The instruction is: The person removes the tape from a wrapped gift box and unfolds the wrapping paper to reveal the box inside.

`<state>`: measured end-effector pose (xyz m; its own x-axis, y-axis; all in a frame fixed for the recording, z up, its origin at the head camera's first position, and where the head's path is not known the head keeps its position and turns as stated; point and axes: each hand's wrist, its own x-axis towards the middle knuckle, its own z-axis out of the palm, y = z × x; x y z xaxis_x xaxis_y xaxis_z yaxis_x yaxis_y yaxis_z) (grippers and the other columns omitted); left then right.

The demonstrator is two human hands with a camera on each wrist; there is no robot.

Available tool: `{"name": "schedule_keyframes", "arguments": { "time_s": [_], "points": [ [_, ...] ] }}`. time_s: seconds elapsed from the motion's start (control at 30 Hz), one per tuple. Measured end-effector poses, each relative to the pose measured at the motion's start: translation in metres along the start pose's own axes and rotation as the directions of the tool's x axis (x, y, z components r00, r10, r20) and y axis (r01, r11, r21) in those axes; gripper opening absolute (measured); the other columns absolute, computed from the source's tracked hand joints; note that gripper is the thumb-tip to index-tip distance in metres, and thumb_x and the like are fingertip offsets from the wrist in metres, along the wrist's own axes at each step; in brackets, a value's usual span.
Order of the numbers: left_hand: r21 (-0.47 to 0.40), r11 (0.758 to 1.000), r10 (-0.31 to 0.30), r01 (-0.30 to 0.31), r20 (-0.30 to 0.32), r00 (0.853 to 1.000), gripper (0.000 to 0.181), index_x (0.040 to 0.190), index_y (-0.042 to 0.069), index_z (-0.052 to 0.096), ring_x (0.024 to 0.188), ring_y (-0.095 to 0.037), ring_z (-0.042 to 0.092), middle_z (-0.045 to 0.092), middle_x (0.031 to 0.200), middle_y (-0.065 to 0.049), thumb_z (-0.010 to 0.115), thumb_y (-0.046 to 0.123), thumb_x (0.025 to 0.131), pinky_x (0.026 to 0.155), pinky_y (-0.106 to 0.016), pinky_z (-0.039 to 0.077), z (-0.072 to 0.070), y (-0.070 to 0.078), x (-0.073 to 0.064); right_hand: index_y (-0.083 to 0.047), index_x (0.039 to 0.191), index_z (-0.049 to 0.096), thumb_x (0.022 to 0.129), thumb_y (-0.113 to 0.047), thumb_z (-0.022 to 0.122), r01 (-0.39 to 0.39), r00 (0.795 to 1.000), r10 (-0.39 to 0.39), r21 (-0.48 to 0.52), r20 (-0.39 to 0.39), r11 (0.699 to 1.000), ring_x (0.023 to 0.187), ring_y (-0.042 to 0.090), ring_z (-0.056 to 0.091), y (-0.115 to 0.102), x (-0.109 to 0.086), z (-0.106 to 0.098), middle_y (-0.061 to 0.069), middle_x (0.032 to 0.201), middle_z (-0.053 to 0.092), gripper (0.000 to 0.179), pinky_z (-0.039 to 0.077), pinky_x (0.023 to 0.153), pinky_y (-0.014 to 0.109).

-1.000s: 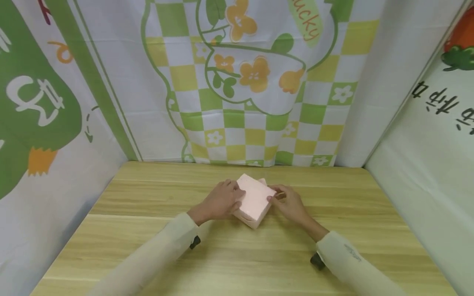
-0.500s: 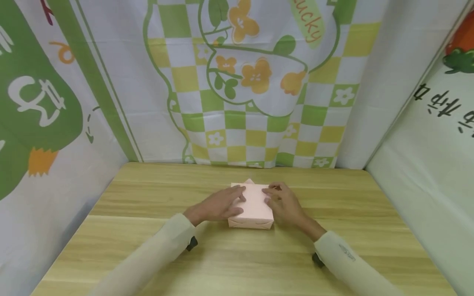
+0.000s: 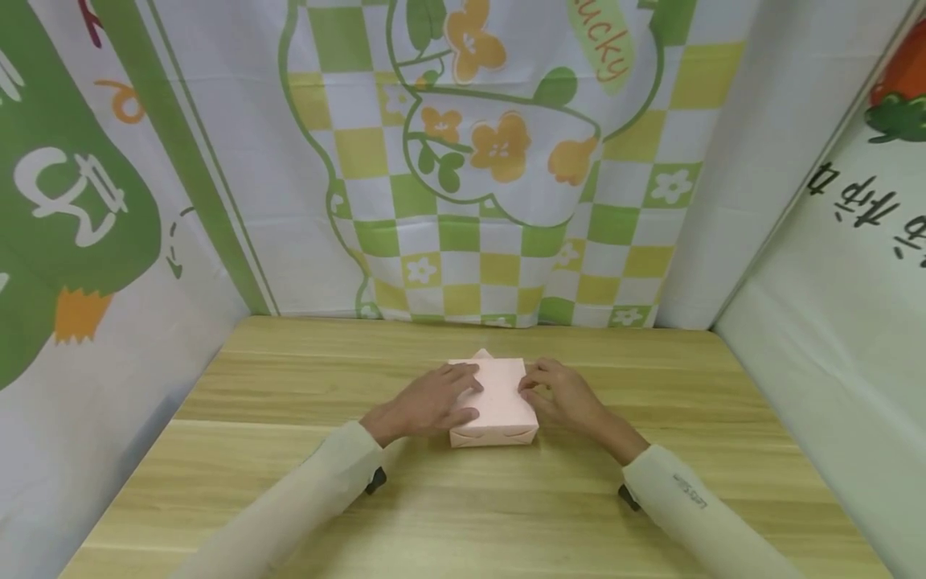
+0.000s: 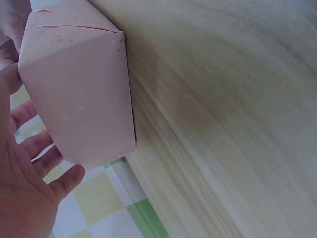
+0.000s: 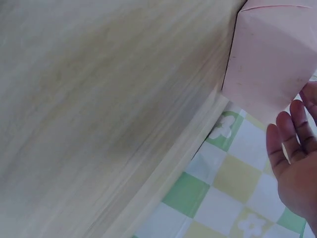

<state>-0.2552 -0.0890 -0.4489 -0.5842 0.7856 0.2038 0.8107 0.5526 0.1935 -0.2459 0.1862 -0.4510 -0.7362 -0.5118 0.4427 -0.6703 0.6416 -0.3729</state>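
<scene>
A pale pink folded-paper box (image 3: 495,394) sits on the wooden table with its creased front end towards me. My left hand (image 3: 436,396) rests on the left part of its top, fingers spread and thumb near the front. In the left wrist view, the box's plain side (image 4: 81,94) stands beside the relaxed fingers. At the right top edge, the thumb and forefinger tips of my right hand (image 3: 567,396) touch the box close together. The right wrist view shows its other fingers (image 5: 293,134) loosely extended along the edge. A small pink point (image 3: 483,354) sticks out behind the box.
The wooden table (image 3: 434,515) extends around the box on all sides. Behind it hangs a white, green and yellow checked cloth (image 3: 499,273), with printed cloth walls (image 3: 832,322) to the left and right.
The box has turned from a diagonal stance to nearly square with me, then shifted slightly right. My right hand has gone from the box's corner onto its top, then back to the right edge.
</scene>
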Motion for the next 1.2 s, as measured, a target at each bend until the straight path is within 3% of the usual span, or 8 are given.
{"name": "schedule_keyframes", "arguments": {
  "time_s": [0.17,0.3,0.43,0.57,0.8,1.0,1.1,1.2],
  "points": [
    [-0.011,1.0,-0.005,0.005,-0.004,1.0,0.039,0.126,0.009,0.056,0.136,-0.033,0.046,0.047,0.148,-0.017,0.056,0.037,0.1,0.117,-0.048,0.035,0.001,-0.001,0.0,-0.008,0.1,0.073,0.088,-0.008,0.071,-0.042,0.998,0.043,-0.023,0.048,0.999,0.087,0.018,0.063,-0.008,0.004,-0.002,0.002,0.092,0.065,0.012,0.055,0.076,0.035],
    [-0.01,1.0,-0.011,0.011,-0.002,1.0,0.039,0.127,0.008,0.056,0.136,-0.034,0.045,0.047,0.148,-0.018,0.056,0.036,0.099,0.118,-0.048,0.034,-0.001,0.0,-0.001,-0.008,0.091,0.074,0.089,-0.01,0.071,-0.054,0.996,0.058,-0.055,0.07,0.997,0.083,0.015,0.061,-0.011,0.009,-0.004,0.0,0.087,0.064,0.004,0.054,0.074,0.032],
    [-0.015,1.0,-0.006,0.006,-0.002,1.0,0.04,0.127,0.007,0.057,0.136,-0.034,0.045,0.047,0.147,-0.019,0.056,0.036,0.099,0.117,-0.048,0.034,-0.002,0.0,-0.001,-0.008,0.088,0.071,0.089,-0.01,0.07,-0.065,0.992,0.068,-0.024,0.103,0.998,0.08,0.012,0.059,-0.011,0.012,-0.006,-0.002,0.084,0.063,0.002,0.053,0.072,0.029],
    [-0.014,1.0,-0.011,0.011,0.003,1.0,0.04,0.127,0.008,0.056,0.136,-0.034,0.045,0.047,0.147,-0.018,0.055,0.037,0.1,0.118,-0.047,0.034,-0.001,0.0,-0.001,-0.008,0.094,0.07,0.09,-0.008,0.068,-0.073,0.989,0.071,0.01,0.133,0.997,0.08,0.012,0.058,-0.009,0.016,-0.006,-0.001,0.085,0.063,0.004,0.052,0.071,0.027],
    [-0.016,1.0,-0.018,0.018,0.006,1.0,0.04,0.128,0.008,0.056,0.137,-0.034,0.045,0.046,0.148,-0.018,0.055,0.036,0.1,0.118,-0.047,0.032,-0.002,0.0,-0.001,-0.01,0.088,0.073,0.088,-0.005,0.071,-0.103,0.99,0.1,0.024,0.103,0.994,0.078,0.013,0.059,-0.009,0.017,-0.002,-0.001,0.083,0.064,0.005,0.052,0.07,0.028],
    [-0.035,0.999,-0.019,0.019,-0.003,1.0,0.039,0.127,0.007,0.056,0.137,-0.034,0.045,0.046,0.148,-0.019,0.056,0.036,0.099,0.118,-0.05,0.033,-0.003,0.001,-0.002,-0.007,0.092,0.064,0.097,-0.008,0.061,-0.071,0.993,0.075,-0.047,0.088,0.996,0.078,0.01,0.051,-0.005,0.013,0.01,0.001,0.088,0.058,0.005,0.048,0.068,0.026],
    [-0.047,0.999,-0.017,0.017,-0.01,1.0,0.039,0.126,0.008,0.057,0.137,-0.034,0.045,0.047,0.148,-0.019,0.056,0.035,0.099,0.117,-0.048,0.034,-0.002,0.001,-0.002,-0.003,0.097,0.056,0.101,-0.006,0.051,-0.102,0.99,0.088,0.127,0.11,0.987,0.082,0.012,0.046,0.0,0.008,0.012,0.005,0.091,0.052,0.007,0.044,0.07,0.025],
    [-0.057,0.998,-0.012,0.011,-0.013,1.0,0.038,0.126,0.007,0.057,0.137,-0.033,0.044,0.047,0.148,-0.019,0.056,0.035,0.099,0.117,-0.047,0.035,-0.001,0.001,-0.002,0.0,0.102,0.053,0.102,-0.005,0.047,-0.178,0.982,0.149,0.323,0.113,0.929,0.086,0.013,0.048,0.005,0.003,0.011,0.008,0.094,0.052,0.007,0.045,0.073,0.022]
  ]
}}
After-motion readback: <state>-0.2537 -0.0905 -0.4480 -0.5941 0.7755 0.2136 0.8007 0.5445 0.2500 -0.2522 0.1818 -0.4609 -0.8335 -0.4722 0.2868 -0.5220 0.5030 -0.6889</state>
